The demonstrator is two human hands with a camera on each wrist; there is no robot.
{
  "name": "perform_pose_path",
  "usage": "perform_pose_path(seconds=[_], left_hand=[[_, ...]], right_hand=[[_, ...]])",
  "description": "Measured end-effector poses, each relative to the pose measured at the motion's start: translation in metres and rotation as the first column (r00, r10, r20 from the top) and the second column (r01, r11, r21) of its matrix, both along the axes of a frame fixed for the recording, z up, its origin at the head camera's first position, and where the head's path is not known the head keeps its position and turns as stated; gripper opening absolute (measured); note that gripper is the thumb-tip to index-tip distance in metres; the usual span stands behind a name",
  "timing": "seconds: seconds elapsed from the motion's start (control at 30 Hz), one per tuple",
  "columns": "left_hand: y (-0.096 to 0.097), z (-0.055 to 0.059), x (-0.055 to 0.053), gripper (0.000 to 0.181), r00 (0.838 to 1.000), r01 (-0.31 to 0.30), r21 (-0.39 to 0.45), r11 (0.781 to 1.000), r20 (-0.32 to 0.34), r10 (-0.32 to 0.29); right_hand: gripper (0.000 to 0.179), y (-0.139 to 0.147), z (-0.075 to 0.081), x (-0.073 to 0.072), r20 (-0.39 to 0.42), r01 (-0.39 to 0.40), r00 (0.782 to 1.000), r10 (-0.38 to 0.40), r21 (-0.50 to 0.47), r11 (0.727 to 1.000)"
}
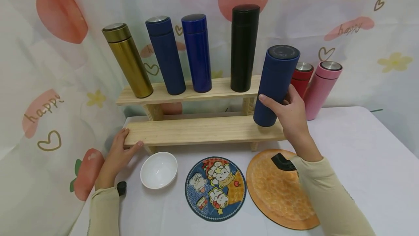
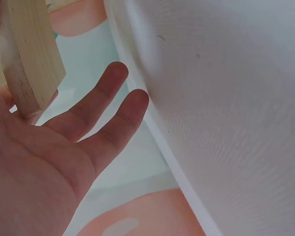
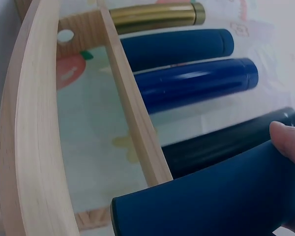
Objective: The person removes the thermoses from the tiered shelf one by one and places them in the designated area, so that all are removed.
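Observation:
My right hand (image 1: 292, 110) grips a matte navy thermos (image 1: 277, 79) round its lower half, thumb on the near side. The thermos is tilted, and in the head view it overlaps the right end of a two-step wooden shelf (image 1: 203, 131). My left hand (image 1: 119, 152) holds the left end of the lower step between thumb and fingers; in the left wrist view two fingers (image 2: 120, 118) stretch away from the wood. On the upper step stand a gold thermos (image 1: 126, 56), another navy thermos (image 1: 165, 54), a glossy blue thermos (image 1: 197, 52) and a black thermos (image 1: 244, 47).
Right of the shelf stand a red thermos (image 1: 299, 79), partly hidden, and a pink thermos (image 1: 320, 92). In front lie a white bowl (image 1: 159, 170), a round cartoon mat (image 1: 216, 188) and a round bread-patterned mat (image 1: 278, 192). A printed curtain (image 1: 376, 79) hangs behind the table.

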State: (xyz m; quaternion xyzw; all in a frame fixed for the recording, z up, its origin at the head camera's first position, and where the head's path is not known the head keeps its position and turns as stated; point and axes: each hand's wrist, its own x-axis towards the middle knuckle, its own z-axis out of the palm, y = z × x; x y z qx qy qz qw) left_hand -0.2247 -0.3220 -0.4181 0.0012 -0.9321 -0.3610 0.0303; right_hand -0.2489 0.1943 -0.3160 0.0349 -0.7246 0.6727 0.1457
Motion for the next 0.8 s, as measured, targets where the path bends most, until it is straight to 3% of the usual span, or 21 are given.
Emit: perform_pose_path(seconds=[0.63, 0.8], left_hand=[[0.000, 0.000, 0.000, 0.095, 1.000, -0.003, 0.003, 1.000, 0.014, 0.003], [0.000, 0.000, 0.000, 0.093, 1.000, -0.004, 0.009, 1.000, 0.004, 0.004]], right_hand=[[0.071, 0.042, -0.008, -0.002, -0.045, 0.058, 0.997, -0.065, -0.137, 0.989], [0.071, 0.055, -0.009, -0.001, -0.005, 0.103, 0.994, -0.105, -0.175, 0.979]])
